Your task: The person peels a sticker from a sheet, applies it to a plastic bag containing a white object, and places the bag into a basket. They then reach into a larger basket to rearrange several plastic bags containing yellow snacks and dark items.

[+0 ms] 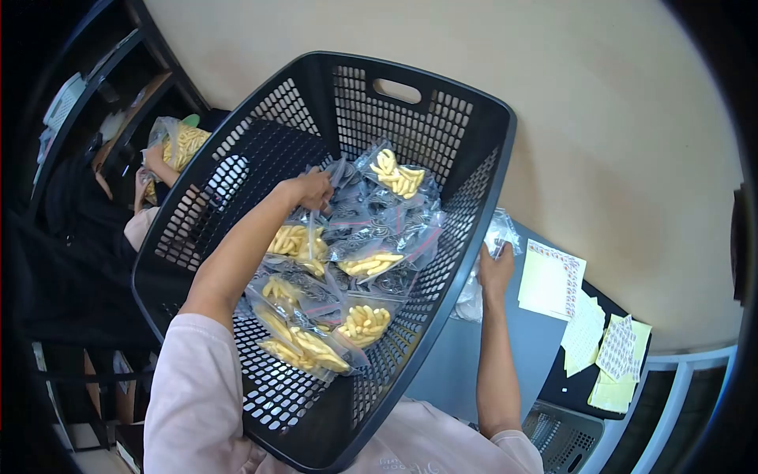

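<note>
A large black basket [316, 63] is tilted in front of me. Inside it lie several clear zip bags, some with yellow curved pieces [365, 325] and others with dark contents [383, 225]. My left hand [314, 189] reaches into the basket, its fingers bent onto the dark bags; what they pinch is too small to make out. Outside the basket's right wall, my right hand [496, 267] is closed on a clear plastic bag [502, 231] above the grey table.
Sticker sheets and yellow papers [545, 280] lie on the grey table [454, 355] at the right. A grey crate [559, 430] stands below. At the left, another person's hands [158, 164] hold a bag of yellow pieces [185, 144] near dark shelves [118, 67].
</note>
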`<state>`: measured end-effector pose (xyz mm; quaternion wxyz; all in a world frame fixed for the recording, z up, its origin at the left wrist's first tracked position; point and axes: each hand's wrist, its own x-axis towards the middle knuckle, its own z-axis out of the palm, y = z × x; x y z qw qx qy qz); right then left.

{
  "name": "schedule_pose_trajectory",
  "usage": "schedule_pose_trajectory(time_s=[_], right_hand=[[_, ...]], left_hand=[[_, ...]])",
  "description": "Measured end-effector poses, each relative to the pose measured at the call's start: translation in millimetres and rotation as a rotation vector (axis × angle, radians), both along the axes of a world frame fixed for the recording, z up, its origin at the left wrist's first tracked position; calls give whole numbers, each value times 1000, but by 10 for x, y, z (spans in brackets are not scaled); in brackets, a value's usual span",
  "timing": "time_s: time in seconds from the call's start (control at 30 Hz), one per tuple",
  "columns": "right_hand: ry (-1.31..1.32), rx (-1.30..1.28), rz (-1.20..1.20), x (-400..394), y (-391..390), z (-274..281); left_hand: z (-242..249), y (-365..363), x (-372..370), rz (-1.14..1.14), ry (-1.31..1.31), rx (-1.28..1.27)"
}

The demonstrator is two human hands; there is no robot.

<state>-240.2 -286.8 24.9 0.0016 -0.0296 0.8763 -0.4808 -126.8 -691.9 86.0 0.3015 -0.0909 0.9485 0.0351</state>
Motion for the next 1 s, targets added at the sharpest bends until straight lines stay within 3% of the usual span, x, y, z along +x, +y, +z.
schedule_pose_trajectory(time_s=[0.03,0.1,0.13,0.23,0.27,0.33,0.4,0.47,0.53,0.63,0.73,0.77,0.8,0.87,0.9,0.93,1.0], right_hand=[[1,-9,17,-64,-36,-128],[248,36,-67,-211,-97,-414],[-75,-97,85,-237,-30,-238],[-237,-307,8,-207,7,75],[-37,-107,37,-328,118,-57],[9,-304,-78,-273,157,346],[186,-446,-107,-195,191,868],[406,-527,0,77,140,1575],[429,-839,374,386,-45,2161],[463,-873,581,827,-438,2476],[355,-651,796,757,-275,2447],[351,-651,802,678,-192,2377],[290,-740,635,562,-94,2247],[208,-857,285,338,93,1999],[197,-891,110,215,172,1883],[197,-892,110,85,262,1710],[110,-930,-41,-133,428,1286]], left_hand=[[45,-80,-1,17,1,-9],[137,-233,-6,-25,282,-17],[300,-259,-16,14,331,-13],[769,-335,11,-12,696,41],[958,-331,17,-38,809,161],[1363,-172,11,-29,962,287],[1842,228,70,-79,1047,242],[2105,618,56,-291,1254,347],[2372,1136,105,-376,1336,435],[2459,1823,154,-413,1462,681],[2389,1944,153,-500,1475,727],[2311,1849,139,-258,1317,985],[2199,1720,116,-11,1132,1220],[1742,1192,10,154,888,943],[1456,906,32,90,737,575],[1148,660,140,1,609,425],[497,287,325,76,294,268]])
